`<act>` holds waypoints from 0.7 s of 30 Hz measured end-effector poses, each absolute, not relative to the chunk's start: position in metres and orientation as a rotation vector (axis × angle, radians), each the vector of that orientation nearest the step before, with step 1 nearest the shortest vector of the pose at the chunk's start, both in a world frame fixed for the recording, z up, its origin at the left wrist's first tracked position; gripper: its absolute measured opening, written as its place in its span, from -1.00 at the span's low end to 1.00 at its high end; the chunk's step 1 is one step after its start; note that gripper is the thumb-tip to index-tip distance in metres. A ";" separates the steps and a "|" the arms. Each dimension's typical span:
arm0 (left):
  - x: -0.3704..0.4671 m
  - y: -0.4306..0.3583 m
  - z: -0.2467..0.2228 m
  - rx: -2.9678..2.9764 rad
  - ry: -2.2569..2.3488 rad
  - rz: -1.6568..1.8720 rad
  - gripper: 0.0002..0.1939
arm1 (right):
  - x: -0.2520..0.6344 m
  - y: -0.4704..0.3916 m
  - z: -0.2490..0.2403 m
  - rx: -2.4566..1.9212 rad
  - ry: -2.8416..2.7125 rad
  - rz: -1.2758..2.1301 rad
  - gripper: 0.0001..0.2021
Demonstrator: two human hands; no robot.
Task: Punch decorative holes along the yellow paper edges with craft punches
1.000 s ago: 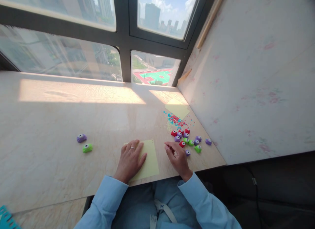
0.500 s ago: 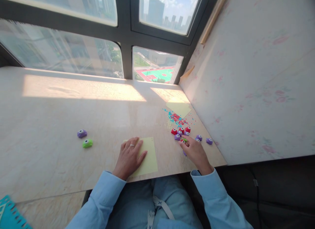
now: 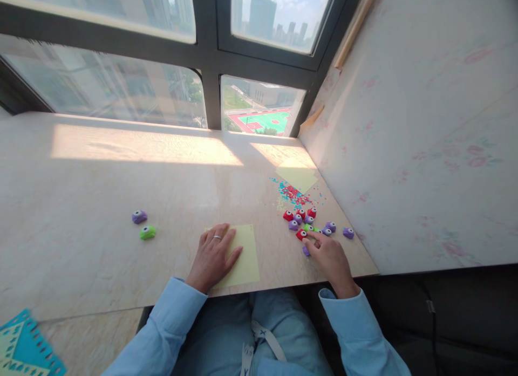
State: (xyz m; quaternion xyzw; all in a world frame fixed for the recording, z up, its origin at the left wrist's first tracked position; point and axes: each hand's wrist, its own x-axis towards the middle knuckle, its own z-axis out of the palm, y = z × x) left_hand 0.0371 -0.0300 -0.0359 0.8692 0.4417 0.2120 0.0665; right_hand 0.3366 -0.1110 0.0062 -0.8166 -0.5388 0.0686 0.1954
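Note:
My left hand (image 3: 213,257) lies flat on a sheet of pale yellow paper (image 3: 246,254) near the table's front edge, fingers stretched out. To the right, my right hand (image 3: 329,257) pinches a small red craft punch (image 3: 301,234) between thumb and index finger, low at the front of a cluster. Around it are several more small punches with eye-like tops: red ones (image 3: 287,215) at the back, purple ones (image 3: 293,225) among them, and a green one (image 3: 308,227) just behind my fingertips. A purple punch (image 3: 306,251) is partly hidden by my thumb side.
Blue, red and yellow paper bits (image 3: 292,195) lie scattered behind the cluster, by another yellow sheet (image 3: 297,176). A purple punch (image 3: 139,217) and a green punch (image 3: 148,232) sit at the left. Blue and yellow punched sheets (image 3: 34,343) lie lower left. A wall (image 3: 424,149) bounds the right side.
My right hand has shifted slightly right and down, uncovering the green punch and more of the red one. My left hand stays on the paper. The view has moved slightly.

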 end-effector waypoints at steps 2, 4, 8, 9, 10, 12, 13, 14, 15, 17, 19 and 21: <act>0.037 -0.030 -0.035 2.619 1.341 0.631 -0.60 | 0.337 -0.110 0.006 -2.295 -1.503 0.177 -0.72; 0.037 -0.031 -0.035 2.629 1.344 0.611 -0.57 | 0.337 -0.108 0.008 -2.306 -1.508 0.184 -0.73; 0.036 -0.031 -0.037 2.642 1.328 0.595 -0.49 | 0.334 -0.104 0.013 -2.328 -1.534 0.227 -0.76; 0.036 -0.031 -0.037 2.642 1.325 0.598 -0.48 | 0.332 -0.103 0.014 -2.336 -1.537 0.230 -0.77; 0.036 -0.031 -0.037 2.642 1.321 0.601 -0.47 | 0.331 -0.103 0.015 -2.343 -1.539 0.229 -0.78; 0.036 -0.031 -0.038 2.640 1.317 0.605 -0.47 | 0.326 -0.101 0.016 -2.334 -1.552 0.223 -0.79; 0.036 -0.031 -0.038 2.636 1.317 0.609 -0.48 | 0.324 -0.100 0.016 -2.320 -1.560 0.216 -0.80; 0.036 -0.031 -0.037 2.630 1.317 0.614 -0.48 | 0.321 -0.100 0.015 -2.301 -1.569 0.209 -0.81; 0.036 -0.031 -0.037 2.623 1.317 0.619 -0.49 | 0.318 -0.099 0.015 -2.278 -1.579 0.203 -0.81; 0.036 -0.031 -0.037 2.611 1.314 0.629 -0.50 | 0.311 -0.097 0.013 -2.234 -1.595 0.195 -0.82; 0.036 -0.031 -0.036 2.612 1.310 0.627 -0.49 | 0.304 -0.095 0.012 -2.201 -1.618 0.198 -0.83; 0.036 -0.031 -0.036 2.616 1.310 0.619 -0.49 | 0.297 -0.092 0.011 -2.178 -1.653 0.202 -0.84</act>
